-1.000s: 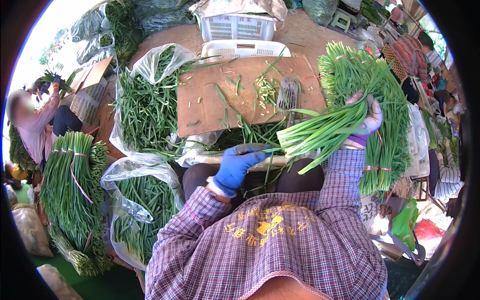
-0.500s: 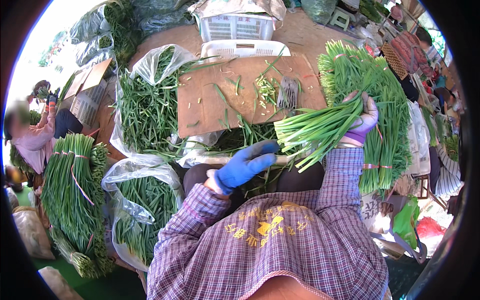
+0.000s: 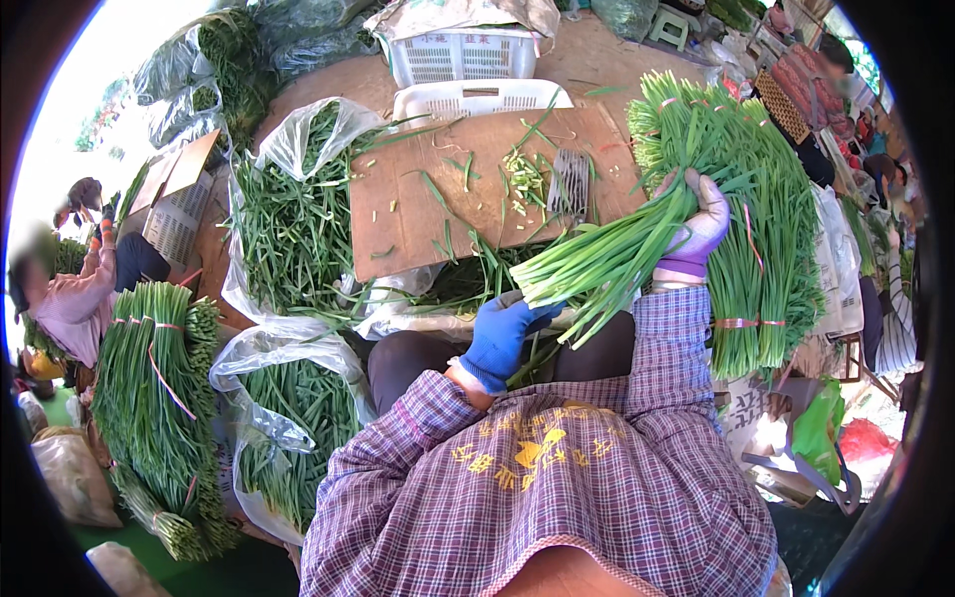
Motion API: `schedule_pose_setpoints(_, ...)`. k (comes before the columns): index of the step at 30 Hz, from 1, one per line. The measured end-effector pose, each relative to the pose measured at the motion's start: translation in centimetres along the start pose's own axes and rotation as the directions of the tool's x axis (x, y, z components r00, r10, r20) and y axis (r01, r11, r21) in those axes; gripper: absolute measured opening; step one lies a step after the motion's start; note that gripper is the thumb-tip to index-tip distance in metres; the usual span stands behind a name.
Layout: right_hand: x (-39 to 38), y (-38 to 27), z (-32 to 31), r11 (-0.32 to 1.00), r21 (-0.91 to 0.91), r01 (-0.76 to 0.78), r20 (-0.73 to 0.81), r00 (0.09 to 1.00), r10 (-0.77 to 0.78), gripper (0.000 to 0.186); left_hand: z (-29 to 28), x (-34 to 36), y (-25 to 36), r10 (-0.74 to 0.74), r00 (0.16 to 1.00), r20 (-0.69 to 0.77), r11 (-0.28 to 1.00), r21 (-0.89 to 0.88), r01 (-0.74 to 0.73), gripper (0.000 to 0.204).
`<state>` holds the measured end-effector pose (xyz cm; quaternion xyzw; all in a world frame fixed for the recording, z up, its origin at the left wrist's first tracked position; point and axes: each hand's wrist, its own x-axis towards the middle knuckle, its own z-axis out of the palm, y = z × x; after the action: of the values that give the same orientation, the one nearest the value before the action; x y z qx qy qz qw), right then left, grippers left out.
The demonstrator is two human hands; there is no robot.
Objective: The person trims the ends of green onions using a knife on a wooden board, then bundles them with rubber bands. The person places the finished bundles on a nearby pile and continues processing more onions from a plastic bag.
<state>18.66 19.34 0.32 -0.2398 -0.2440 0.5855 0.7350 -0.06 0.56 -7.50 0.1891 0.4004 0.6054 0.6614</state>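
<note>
My right hand, in a pale glove with a purple cuff, grips a bunch of long green leafy stalks slanting down to the left. My left hand, in a blue glove, is curled at the bunch's lower end, under the stalk tips; what its fingers hold is hard to make out. Behind the bunch lies a wooden board strewn with cut bits and a metal blade. Large banded stacks of the same greens stand at my right and left.
Open plastic bags of greens sit left of the board and nearer me. White crates stand behind the board, a green stool at back right. A co-worker in pink sits at far left; others are at far right.
My right hand and its bunch have moved slightly left and toward my left hand. My left hand's fingers, spread half a second ago, are now curled at the bunch's lower end.
</note>
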Motion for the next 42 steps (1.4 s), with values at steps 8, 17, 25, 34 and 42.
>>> schedule_pose_setpoints(8,0.8,-2.4,-0.3,0.995,0.018,0.094,0.08,0.992,-0.095,0.021,-3.3,-1.8,1.3,-0.02,0.993,0.116,0.999,-0.047,0.026,0.034)
schedule_pose_setpoints(17,-0.1,-1.0,0.8,0.995,0.026,0.098,0.06,0.993,-0.099,0.026,0.1,-1.7,2.1,-0.154,0.98,0.127,0.987,0.062,0.147,0.027)
schedule_pose_setpoints(25,-0.2,-1.0,1.0,0.987,0.007,0.159,0.035,0.987,-0.159,0.026,1.4,-2.5,2.2,0.216,0.944,0.249,0.8,0.509,-0.318,0.028)
schedule_pose_setpoints(34,-0.5,-0.6,1.1,0.987,-0.051,0.15,0.022,0.989,-0.149,0.029,0.9,-2.1,0.5,0.16,0.972,0.172,0.837,0.499,-0.226,0.037)
schedule_pose_setpoints(42,-0.4,-0.5,0.5,0.956,-0.125,0.267,0.115,0.961,-0.253,0.023,-0.4,-1.1,0.9,-0.077,0.952,0.296,0.947,-0.277,0.163,0.031)
